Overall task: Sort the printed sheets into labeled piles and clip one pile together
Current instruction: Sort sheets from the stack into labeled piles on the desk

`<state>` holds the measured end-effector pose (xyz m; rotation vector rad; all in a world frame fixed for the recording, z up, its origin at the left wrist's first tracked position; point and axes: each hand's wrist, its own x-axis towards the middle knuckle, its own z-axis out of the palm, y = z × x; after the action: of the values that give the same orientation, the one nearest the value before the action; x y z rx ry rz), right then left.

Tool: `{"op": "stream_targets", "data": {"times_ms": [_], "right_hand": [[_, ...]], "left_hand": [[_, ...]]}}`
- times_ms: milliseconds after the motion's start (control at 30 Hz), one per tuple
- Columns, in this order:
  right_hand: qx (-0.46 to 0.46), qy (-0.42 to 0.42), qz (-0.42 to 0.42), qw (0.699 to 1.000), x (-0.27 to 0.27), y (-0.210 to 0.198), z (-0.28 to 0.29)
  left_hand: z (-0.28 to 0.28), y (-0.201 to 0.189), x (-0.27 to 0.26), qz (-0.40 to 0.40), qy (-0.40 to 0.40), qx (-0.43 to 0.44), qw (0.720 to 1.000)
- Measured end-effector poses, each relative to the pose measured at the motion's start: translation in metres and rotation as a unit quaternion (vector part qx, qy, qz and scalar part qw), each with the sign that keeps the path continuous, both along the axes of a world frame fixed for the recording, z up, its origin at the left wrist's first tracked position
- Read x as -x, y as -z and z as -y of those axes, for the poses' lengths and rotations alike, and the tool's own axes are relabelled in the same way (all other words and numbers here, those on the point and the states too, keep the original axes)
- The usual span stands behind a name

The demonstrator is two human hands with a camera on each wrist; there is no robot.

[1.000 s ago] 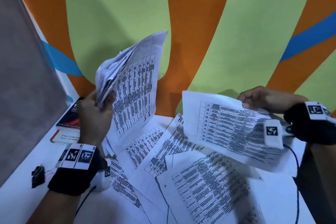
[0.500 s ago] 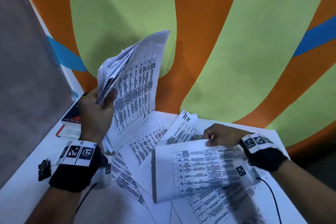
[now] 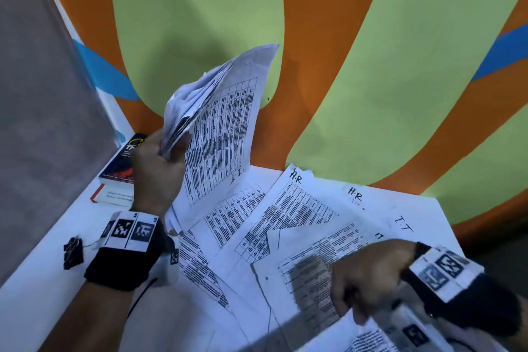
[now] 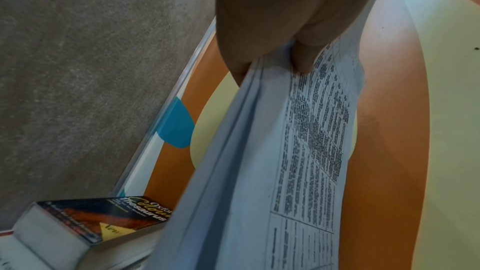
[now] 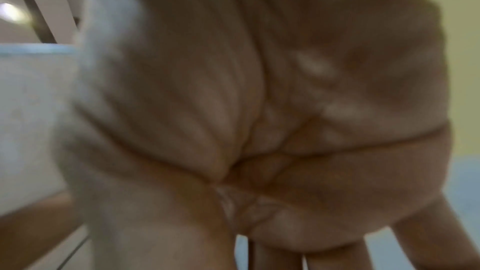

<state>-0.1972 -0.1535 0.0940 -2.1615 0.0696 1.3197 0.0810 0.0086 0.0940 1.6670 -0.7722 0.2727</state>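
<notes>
A black binder clip lies far left on the white surface. The left hand grips an upright sheaf of printed sheets. Sorted sheets fan across; the right hand seems to lie spread upon them.

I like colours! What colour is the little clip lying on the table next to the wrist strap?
The binder clip is black, and the head view shows it best.

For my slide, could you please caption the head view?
Left hand holds up a sheaf of printed sheets while right hand reaches over sheets on the table.
</notes>
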Motion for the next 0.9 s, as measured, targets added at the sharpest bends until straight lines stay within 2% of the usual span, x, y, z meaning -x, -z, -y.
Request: {"op": "stream_targets", "data": {"times_ms": [133, 200, 300, 400, 533, 767, 900], "right_hand": [[0.092, 0.047, 0.110, 0.989, -0.007, -0.010, 0.030], [0.166, 0.062, 0.195, 0.965, -0.019, 0.005, 0.044], [0.254, 0.085, 0.224, 0.937, -0.030, 0.049, 0.052], [0.270, 0.012, 0.260, 0.927, -0.030, 0.092, 0.051], [0.284, -0.007, 0.305, 0.909, -0.019, 0.115, 0.055], [0.292, 0.036, 0.291, 0.910, -0.011, 0.110, 0.045], [0.255, 0.051, 0.281, 0.924, -0.016, 0.108, 0.026]], "left_hand": [[0.002, 0.000, 0.005, -0.002, 0.004, -0.007, 1.000], [0.004, 0.000, 0.008, 0.002, 0.008, -0.002, 1.000], [0.005, -0.001, 0.014, 0.005, 0.024, 0.018, 1.000], [0.003, 0.002, 0.011, 0.004, 0.039, 0.027, 0.999], [0.000, 0.008, 0.005, -0.020, 0.024, 0.029, 0.999], [0.007, 0.010, 0.007, -0.009, 0.031, 0.016, 0.999], [0.010, 0.010, 0.011, -0.024, 0.040, 0.011, 0.999]]}}
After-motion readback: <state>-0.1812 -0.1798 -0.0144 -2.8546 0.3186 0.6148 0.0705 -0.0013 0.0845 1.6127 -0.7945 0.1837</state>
